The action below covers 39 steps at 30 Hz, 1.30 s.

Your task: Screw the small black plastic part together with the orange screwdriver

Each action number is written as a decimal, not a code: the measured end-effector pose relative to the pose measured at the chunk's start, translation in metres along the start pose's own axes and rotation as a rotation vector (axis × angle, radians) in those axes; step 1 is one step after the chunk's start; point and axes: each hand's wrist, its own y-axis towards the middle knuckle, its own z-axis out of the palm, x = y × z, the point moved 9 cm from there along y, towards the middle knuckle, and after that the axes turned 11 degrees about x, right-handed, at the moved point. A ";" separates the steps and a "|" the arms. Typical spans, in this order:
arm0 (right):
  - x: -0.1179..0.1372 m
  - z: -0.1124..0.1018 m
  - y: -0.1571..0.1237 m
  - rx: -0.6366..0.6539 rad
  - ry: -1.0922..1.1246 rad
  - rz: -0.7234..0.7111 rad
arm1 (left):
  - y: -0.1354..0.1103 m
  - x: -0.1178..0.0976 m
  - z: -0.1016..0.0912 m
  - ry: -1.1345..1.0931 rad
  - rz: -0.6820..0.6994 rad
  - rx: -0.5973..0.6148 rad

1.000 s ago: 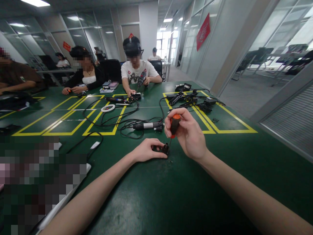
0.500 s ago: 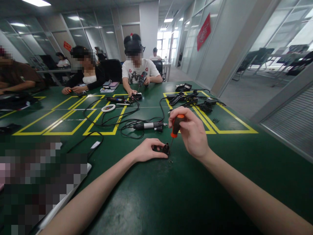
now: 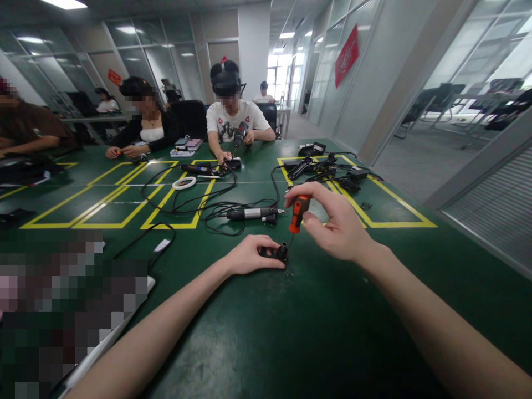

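My left hand [image 3: 249,256] is closed around a small black part [image 3: 279,252] that rests on the green table [image 3: 266,332]. My right hand [image 3: 336,221] pinches an orange-handled screwdriver [image 3: 297,213] with thumb and fingertips. The screwdriver stands nearly upright, its thin shaft pointing down into the top of the black part. A tiny screw [image 3: 290,273] lies on the table just right of the part.
An electric screwdriver [image 3: 253,213] with tangled black cables lies just beyond my hands. More black parts and cables [image 3: 328,169] sit in the yellow-marked square at the back right. A white ring [image 3: 183,183] lies mid-table. Other people sit across the table; a blurred patch covers the lower left.
My right hand has loosened from a full wrap around the screwdriver handle to a fingertip pinch, showing more of the orange handle. My left hand and the black part stay put.
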 end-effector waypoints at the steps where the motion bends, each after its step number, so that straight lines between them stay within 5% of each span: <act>1: 0.000 -0.001 0.001 0.016 -0.041 0.007 | 0.000 0.000 0.000 0.000 0.002 -0.001; 19: 0.032 0.003 0.003 0.200 -0.220 -0.144 | 0.000 -0.001 -0.001 -0.024 0.016 -0.006; 30: 0.024 -0.001 0.005 0.091 -0.112 -0.091 | 0.000 -0.005 -0.001 -0.006 0.020 0.001; 35: 0.008 0.007 0.004 0.156 0.105 0.040 | -0.001 -0.006 0.000 -0.003 0.022 0.008; 39: -0.002 0.004 0.005 0.089 0.278 0.064 | -0.001 -0.008 0.000 0.002 0.034 0.005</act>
